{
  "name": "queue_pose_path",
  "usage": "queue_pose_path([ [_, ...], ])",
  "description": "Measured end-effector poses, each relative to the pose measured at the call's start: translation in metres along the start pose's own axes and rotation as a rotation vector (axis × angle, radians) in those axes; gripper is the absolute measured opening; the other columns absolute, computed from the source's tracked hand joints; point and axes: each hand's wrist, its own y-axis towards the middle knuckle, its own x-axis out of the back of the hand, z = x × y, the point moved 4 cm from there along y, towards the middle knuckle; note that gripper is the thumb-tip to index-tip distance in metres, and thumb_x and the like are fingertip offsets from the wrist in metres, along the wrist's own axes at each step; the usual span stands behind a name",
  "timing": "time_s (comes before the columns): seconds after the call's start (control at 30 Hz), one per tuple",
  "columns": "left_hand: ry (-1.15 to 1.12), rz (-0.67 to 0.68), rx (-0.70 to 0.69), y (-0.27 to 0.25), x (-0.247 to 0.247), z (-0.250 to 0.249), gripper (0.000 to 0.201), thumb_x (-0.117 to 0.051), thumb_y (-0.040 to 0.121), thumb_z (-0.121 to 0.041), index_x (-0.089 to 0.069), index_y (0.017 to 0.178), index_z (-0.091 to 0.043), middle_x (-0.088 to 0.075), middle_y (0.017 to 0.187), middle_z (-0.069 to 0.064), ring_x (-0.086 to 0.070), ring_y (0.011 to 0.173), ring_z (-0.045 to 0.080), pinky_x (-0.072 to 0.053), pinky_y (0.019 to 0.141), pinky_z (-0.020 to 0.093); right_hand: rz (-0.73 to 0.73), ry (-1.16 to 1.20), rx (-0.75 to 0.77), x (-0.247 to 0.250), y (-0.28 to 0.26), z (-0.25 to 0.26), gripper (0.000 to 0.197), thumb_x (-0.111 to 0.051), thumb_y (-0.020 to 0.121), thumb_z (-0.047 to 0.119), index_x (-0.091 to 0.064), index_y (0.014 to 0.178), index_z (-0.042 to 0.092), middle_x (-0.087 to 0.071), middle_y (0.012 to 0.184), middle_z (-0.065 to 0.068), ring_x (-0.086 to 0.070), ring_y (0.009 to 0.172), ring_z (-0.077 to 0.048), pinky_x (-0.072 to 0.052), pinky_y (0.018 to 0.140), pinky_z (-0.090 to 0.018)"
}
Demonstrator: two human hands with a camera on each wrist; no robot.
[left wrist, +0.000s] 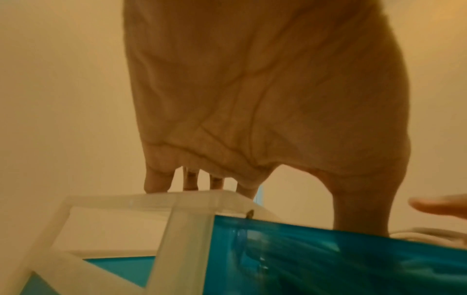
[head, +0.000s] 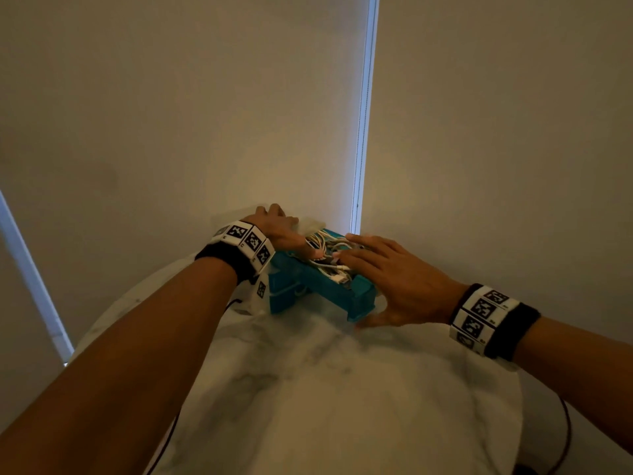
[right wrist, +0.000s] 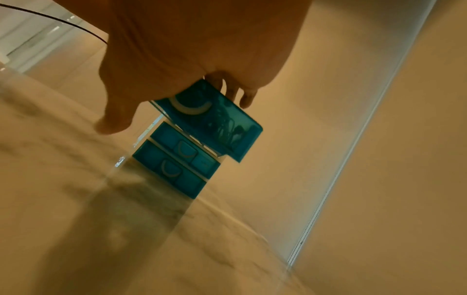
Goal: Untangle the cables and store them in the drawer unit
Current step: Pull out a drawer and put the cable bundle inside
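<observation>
While the cables (head: 325, 258) are pressed by the flat right hand (head: 394, 279) into the top drawer (head: 329, 286), pulled out of the drawer unit (left wrist: 177, 209) which is steadied w/ straight fingers by the left hand (head: 277, 228), loops above the rim could be jammed at closing.

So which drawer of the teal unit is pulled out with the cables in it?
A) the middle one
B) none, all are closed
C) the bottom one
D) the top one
D: the top drawer juts out above two closed ones, and the white cables lie in it under the right hand.
</observation>
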Motion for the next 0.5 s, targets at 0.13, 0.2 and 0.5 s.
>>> queue_pose_path([
  [0.13,-0.056,0.058,-0.062,0.01,-0.016,0.003,0.146,-0.045,0.057,-0.107,-0.002,0.17,-0.025,0.003,0.178,0.007,-0.002,0.163,0.037,-0.01,0.13,0.059,-0.075,0.126,0.049,-0.016,0.005,0.001,0.081,-0.071,0.096,0.053,-0.04,0.162,0.017,-0.056,0.151,-0.009,-0.047,0.145,-0.032,-0.045,0.117,-0.052],
  [0.2,-0.056,0.045,-0.1,0.012,-0.018,0.004,0.15,-0.038,0.049,-0.106,-0.003,0.17,-0.024,0.0,0.178,0.007,-0.004,0.163,0.038,-0.011,0.13,0.06,-0.071,0.165,0.034,-0.017,0.007,0.002,0.079,-0.068,0.096,0.051,-0.038,0.163,0.021,-0.056,0.151,-0.006,-0.052,0.14,-0.03,-0.05,0.112,-0.049],
  [0.5,-0.228,0.037,-0.151,0.016,-0.022,0.017,0.081,-0.037,0.104,-0.071,-0.009,0.17,-0.031,-0.005,0.178,0.0,-0.005,0.164,0.031,-0.006,0.129,0.063,-0.051,0.145,-0.016,-0.026,0.061,-0.003,0.08,-0.074,0.091,0.054,-0.043,0.159,0.027,-0.046,0.154,-0.004,-0.061,0.121,-0.028,-0.053,0.103,-0.048],
])
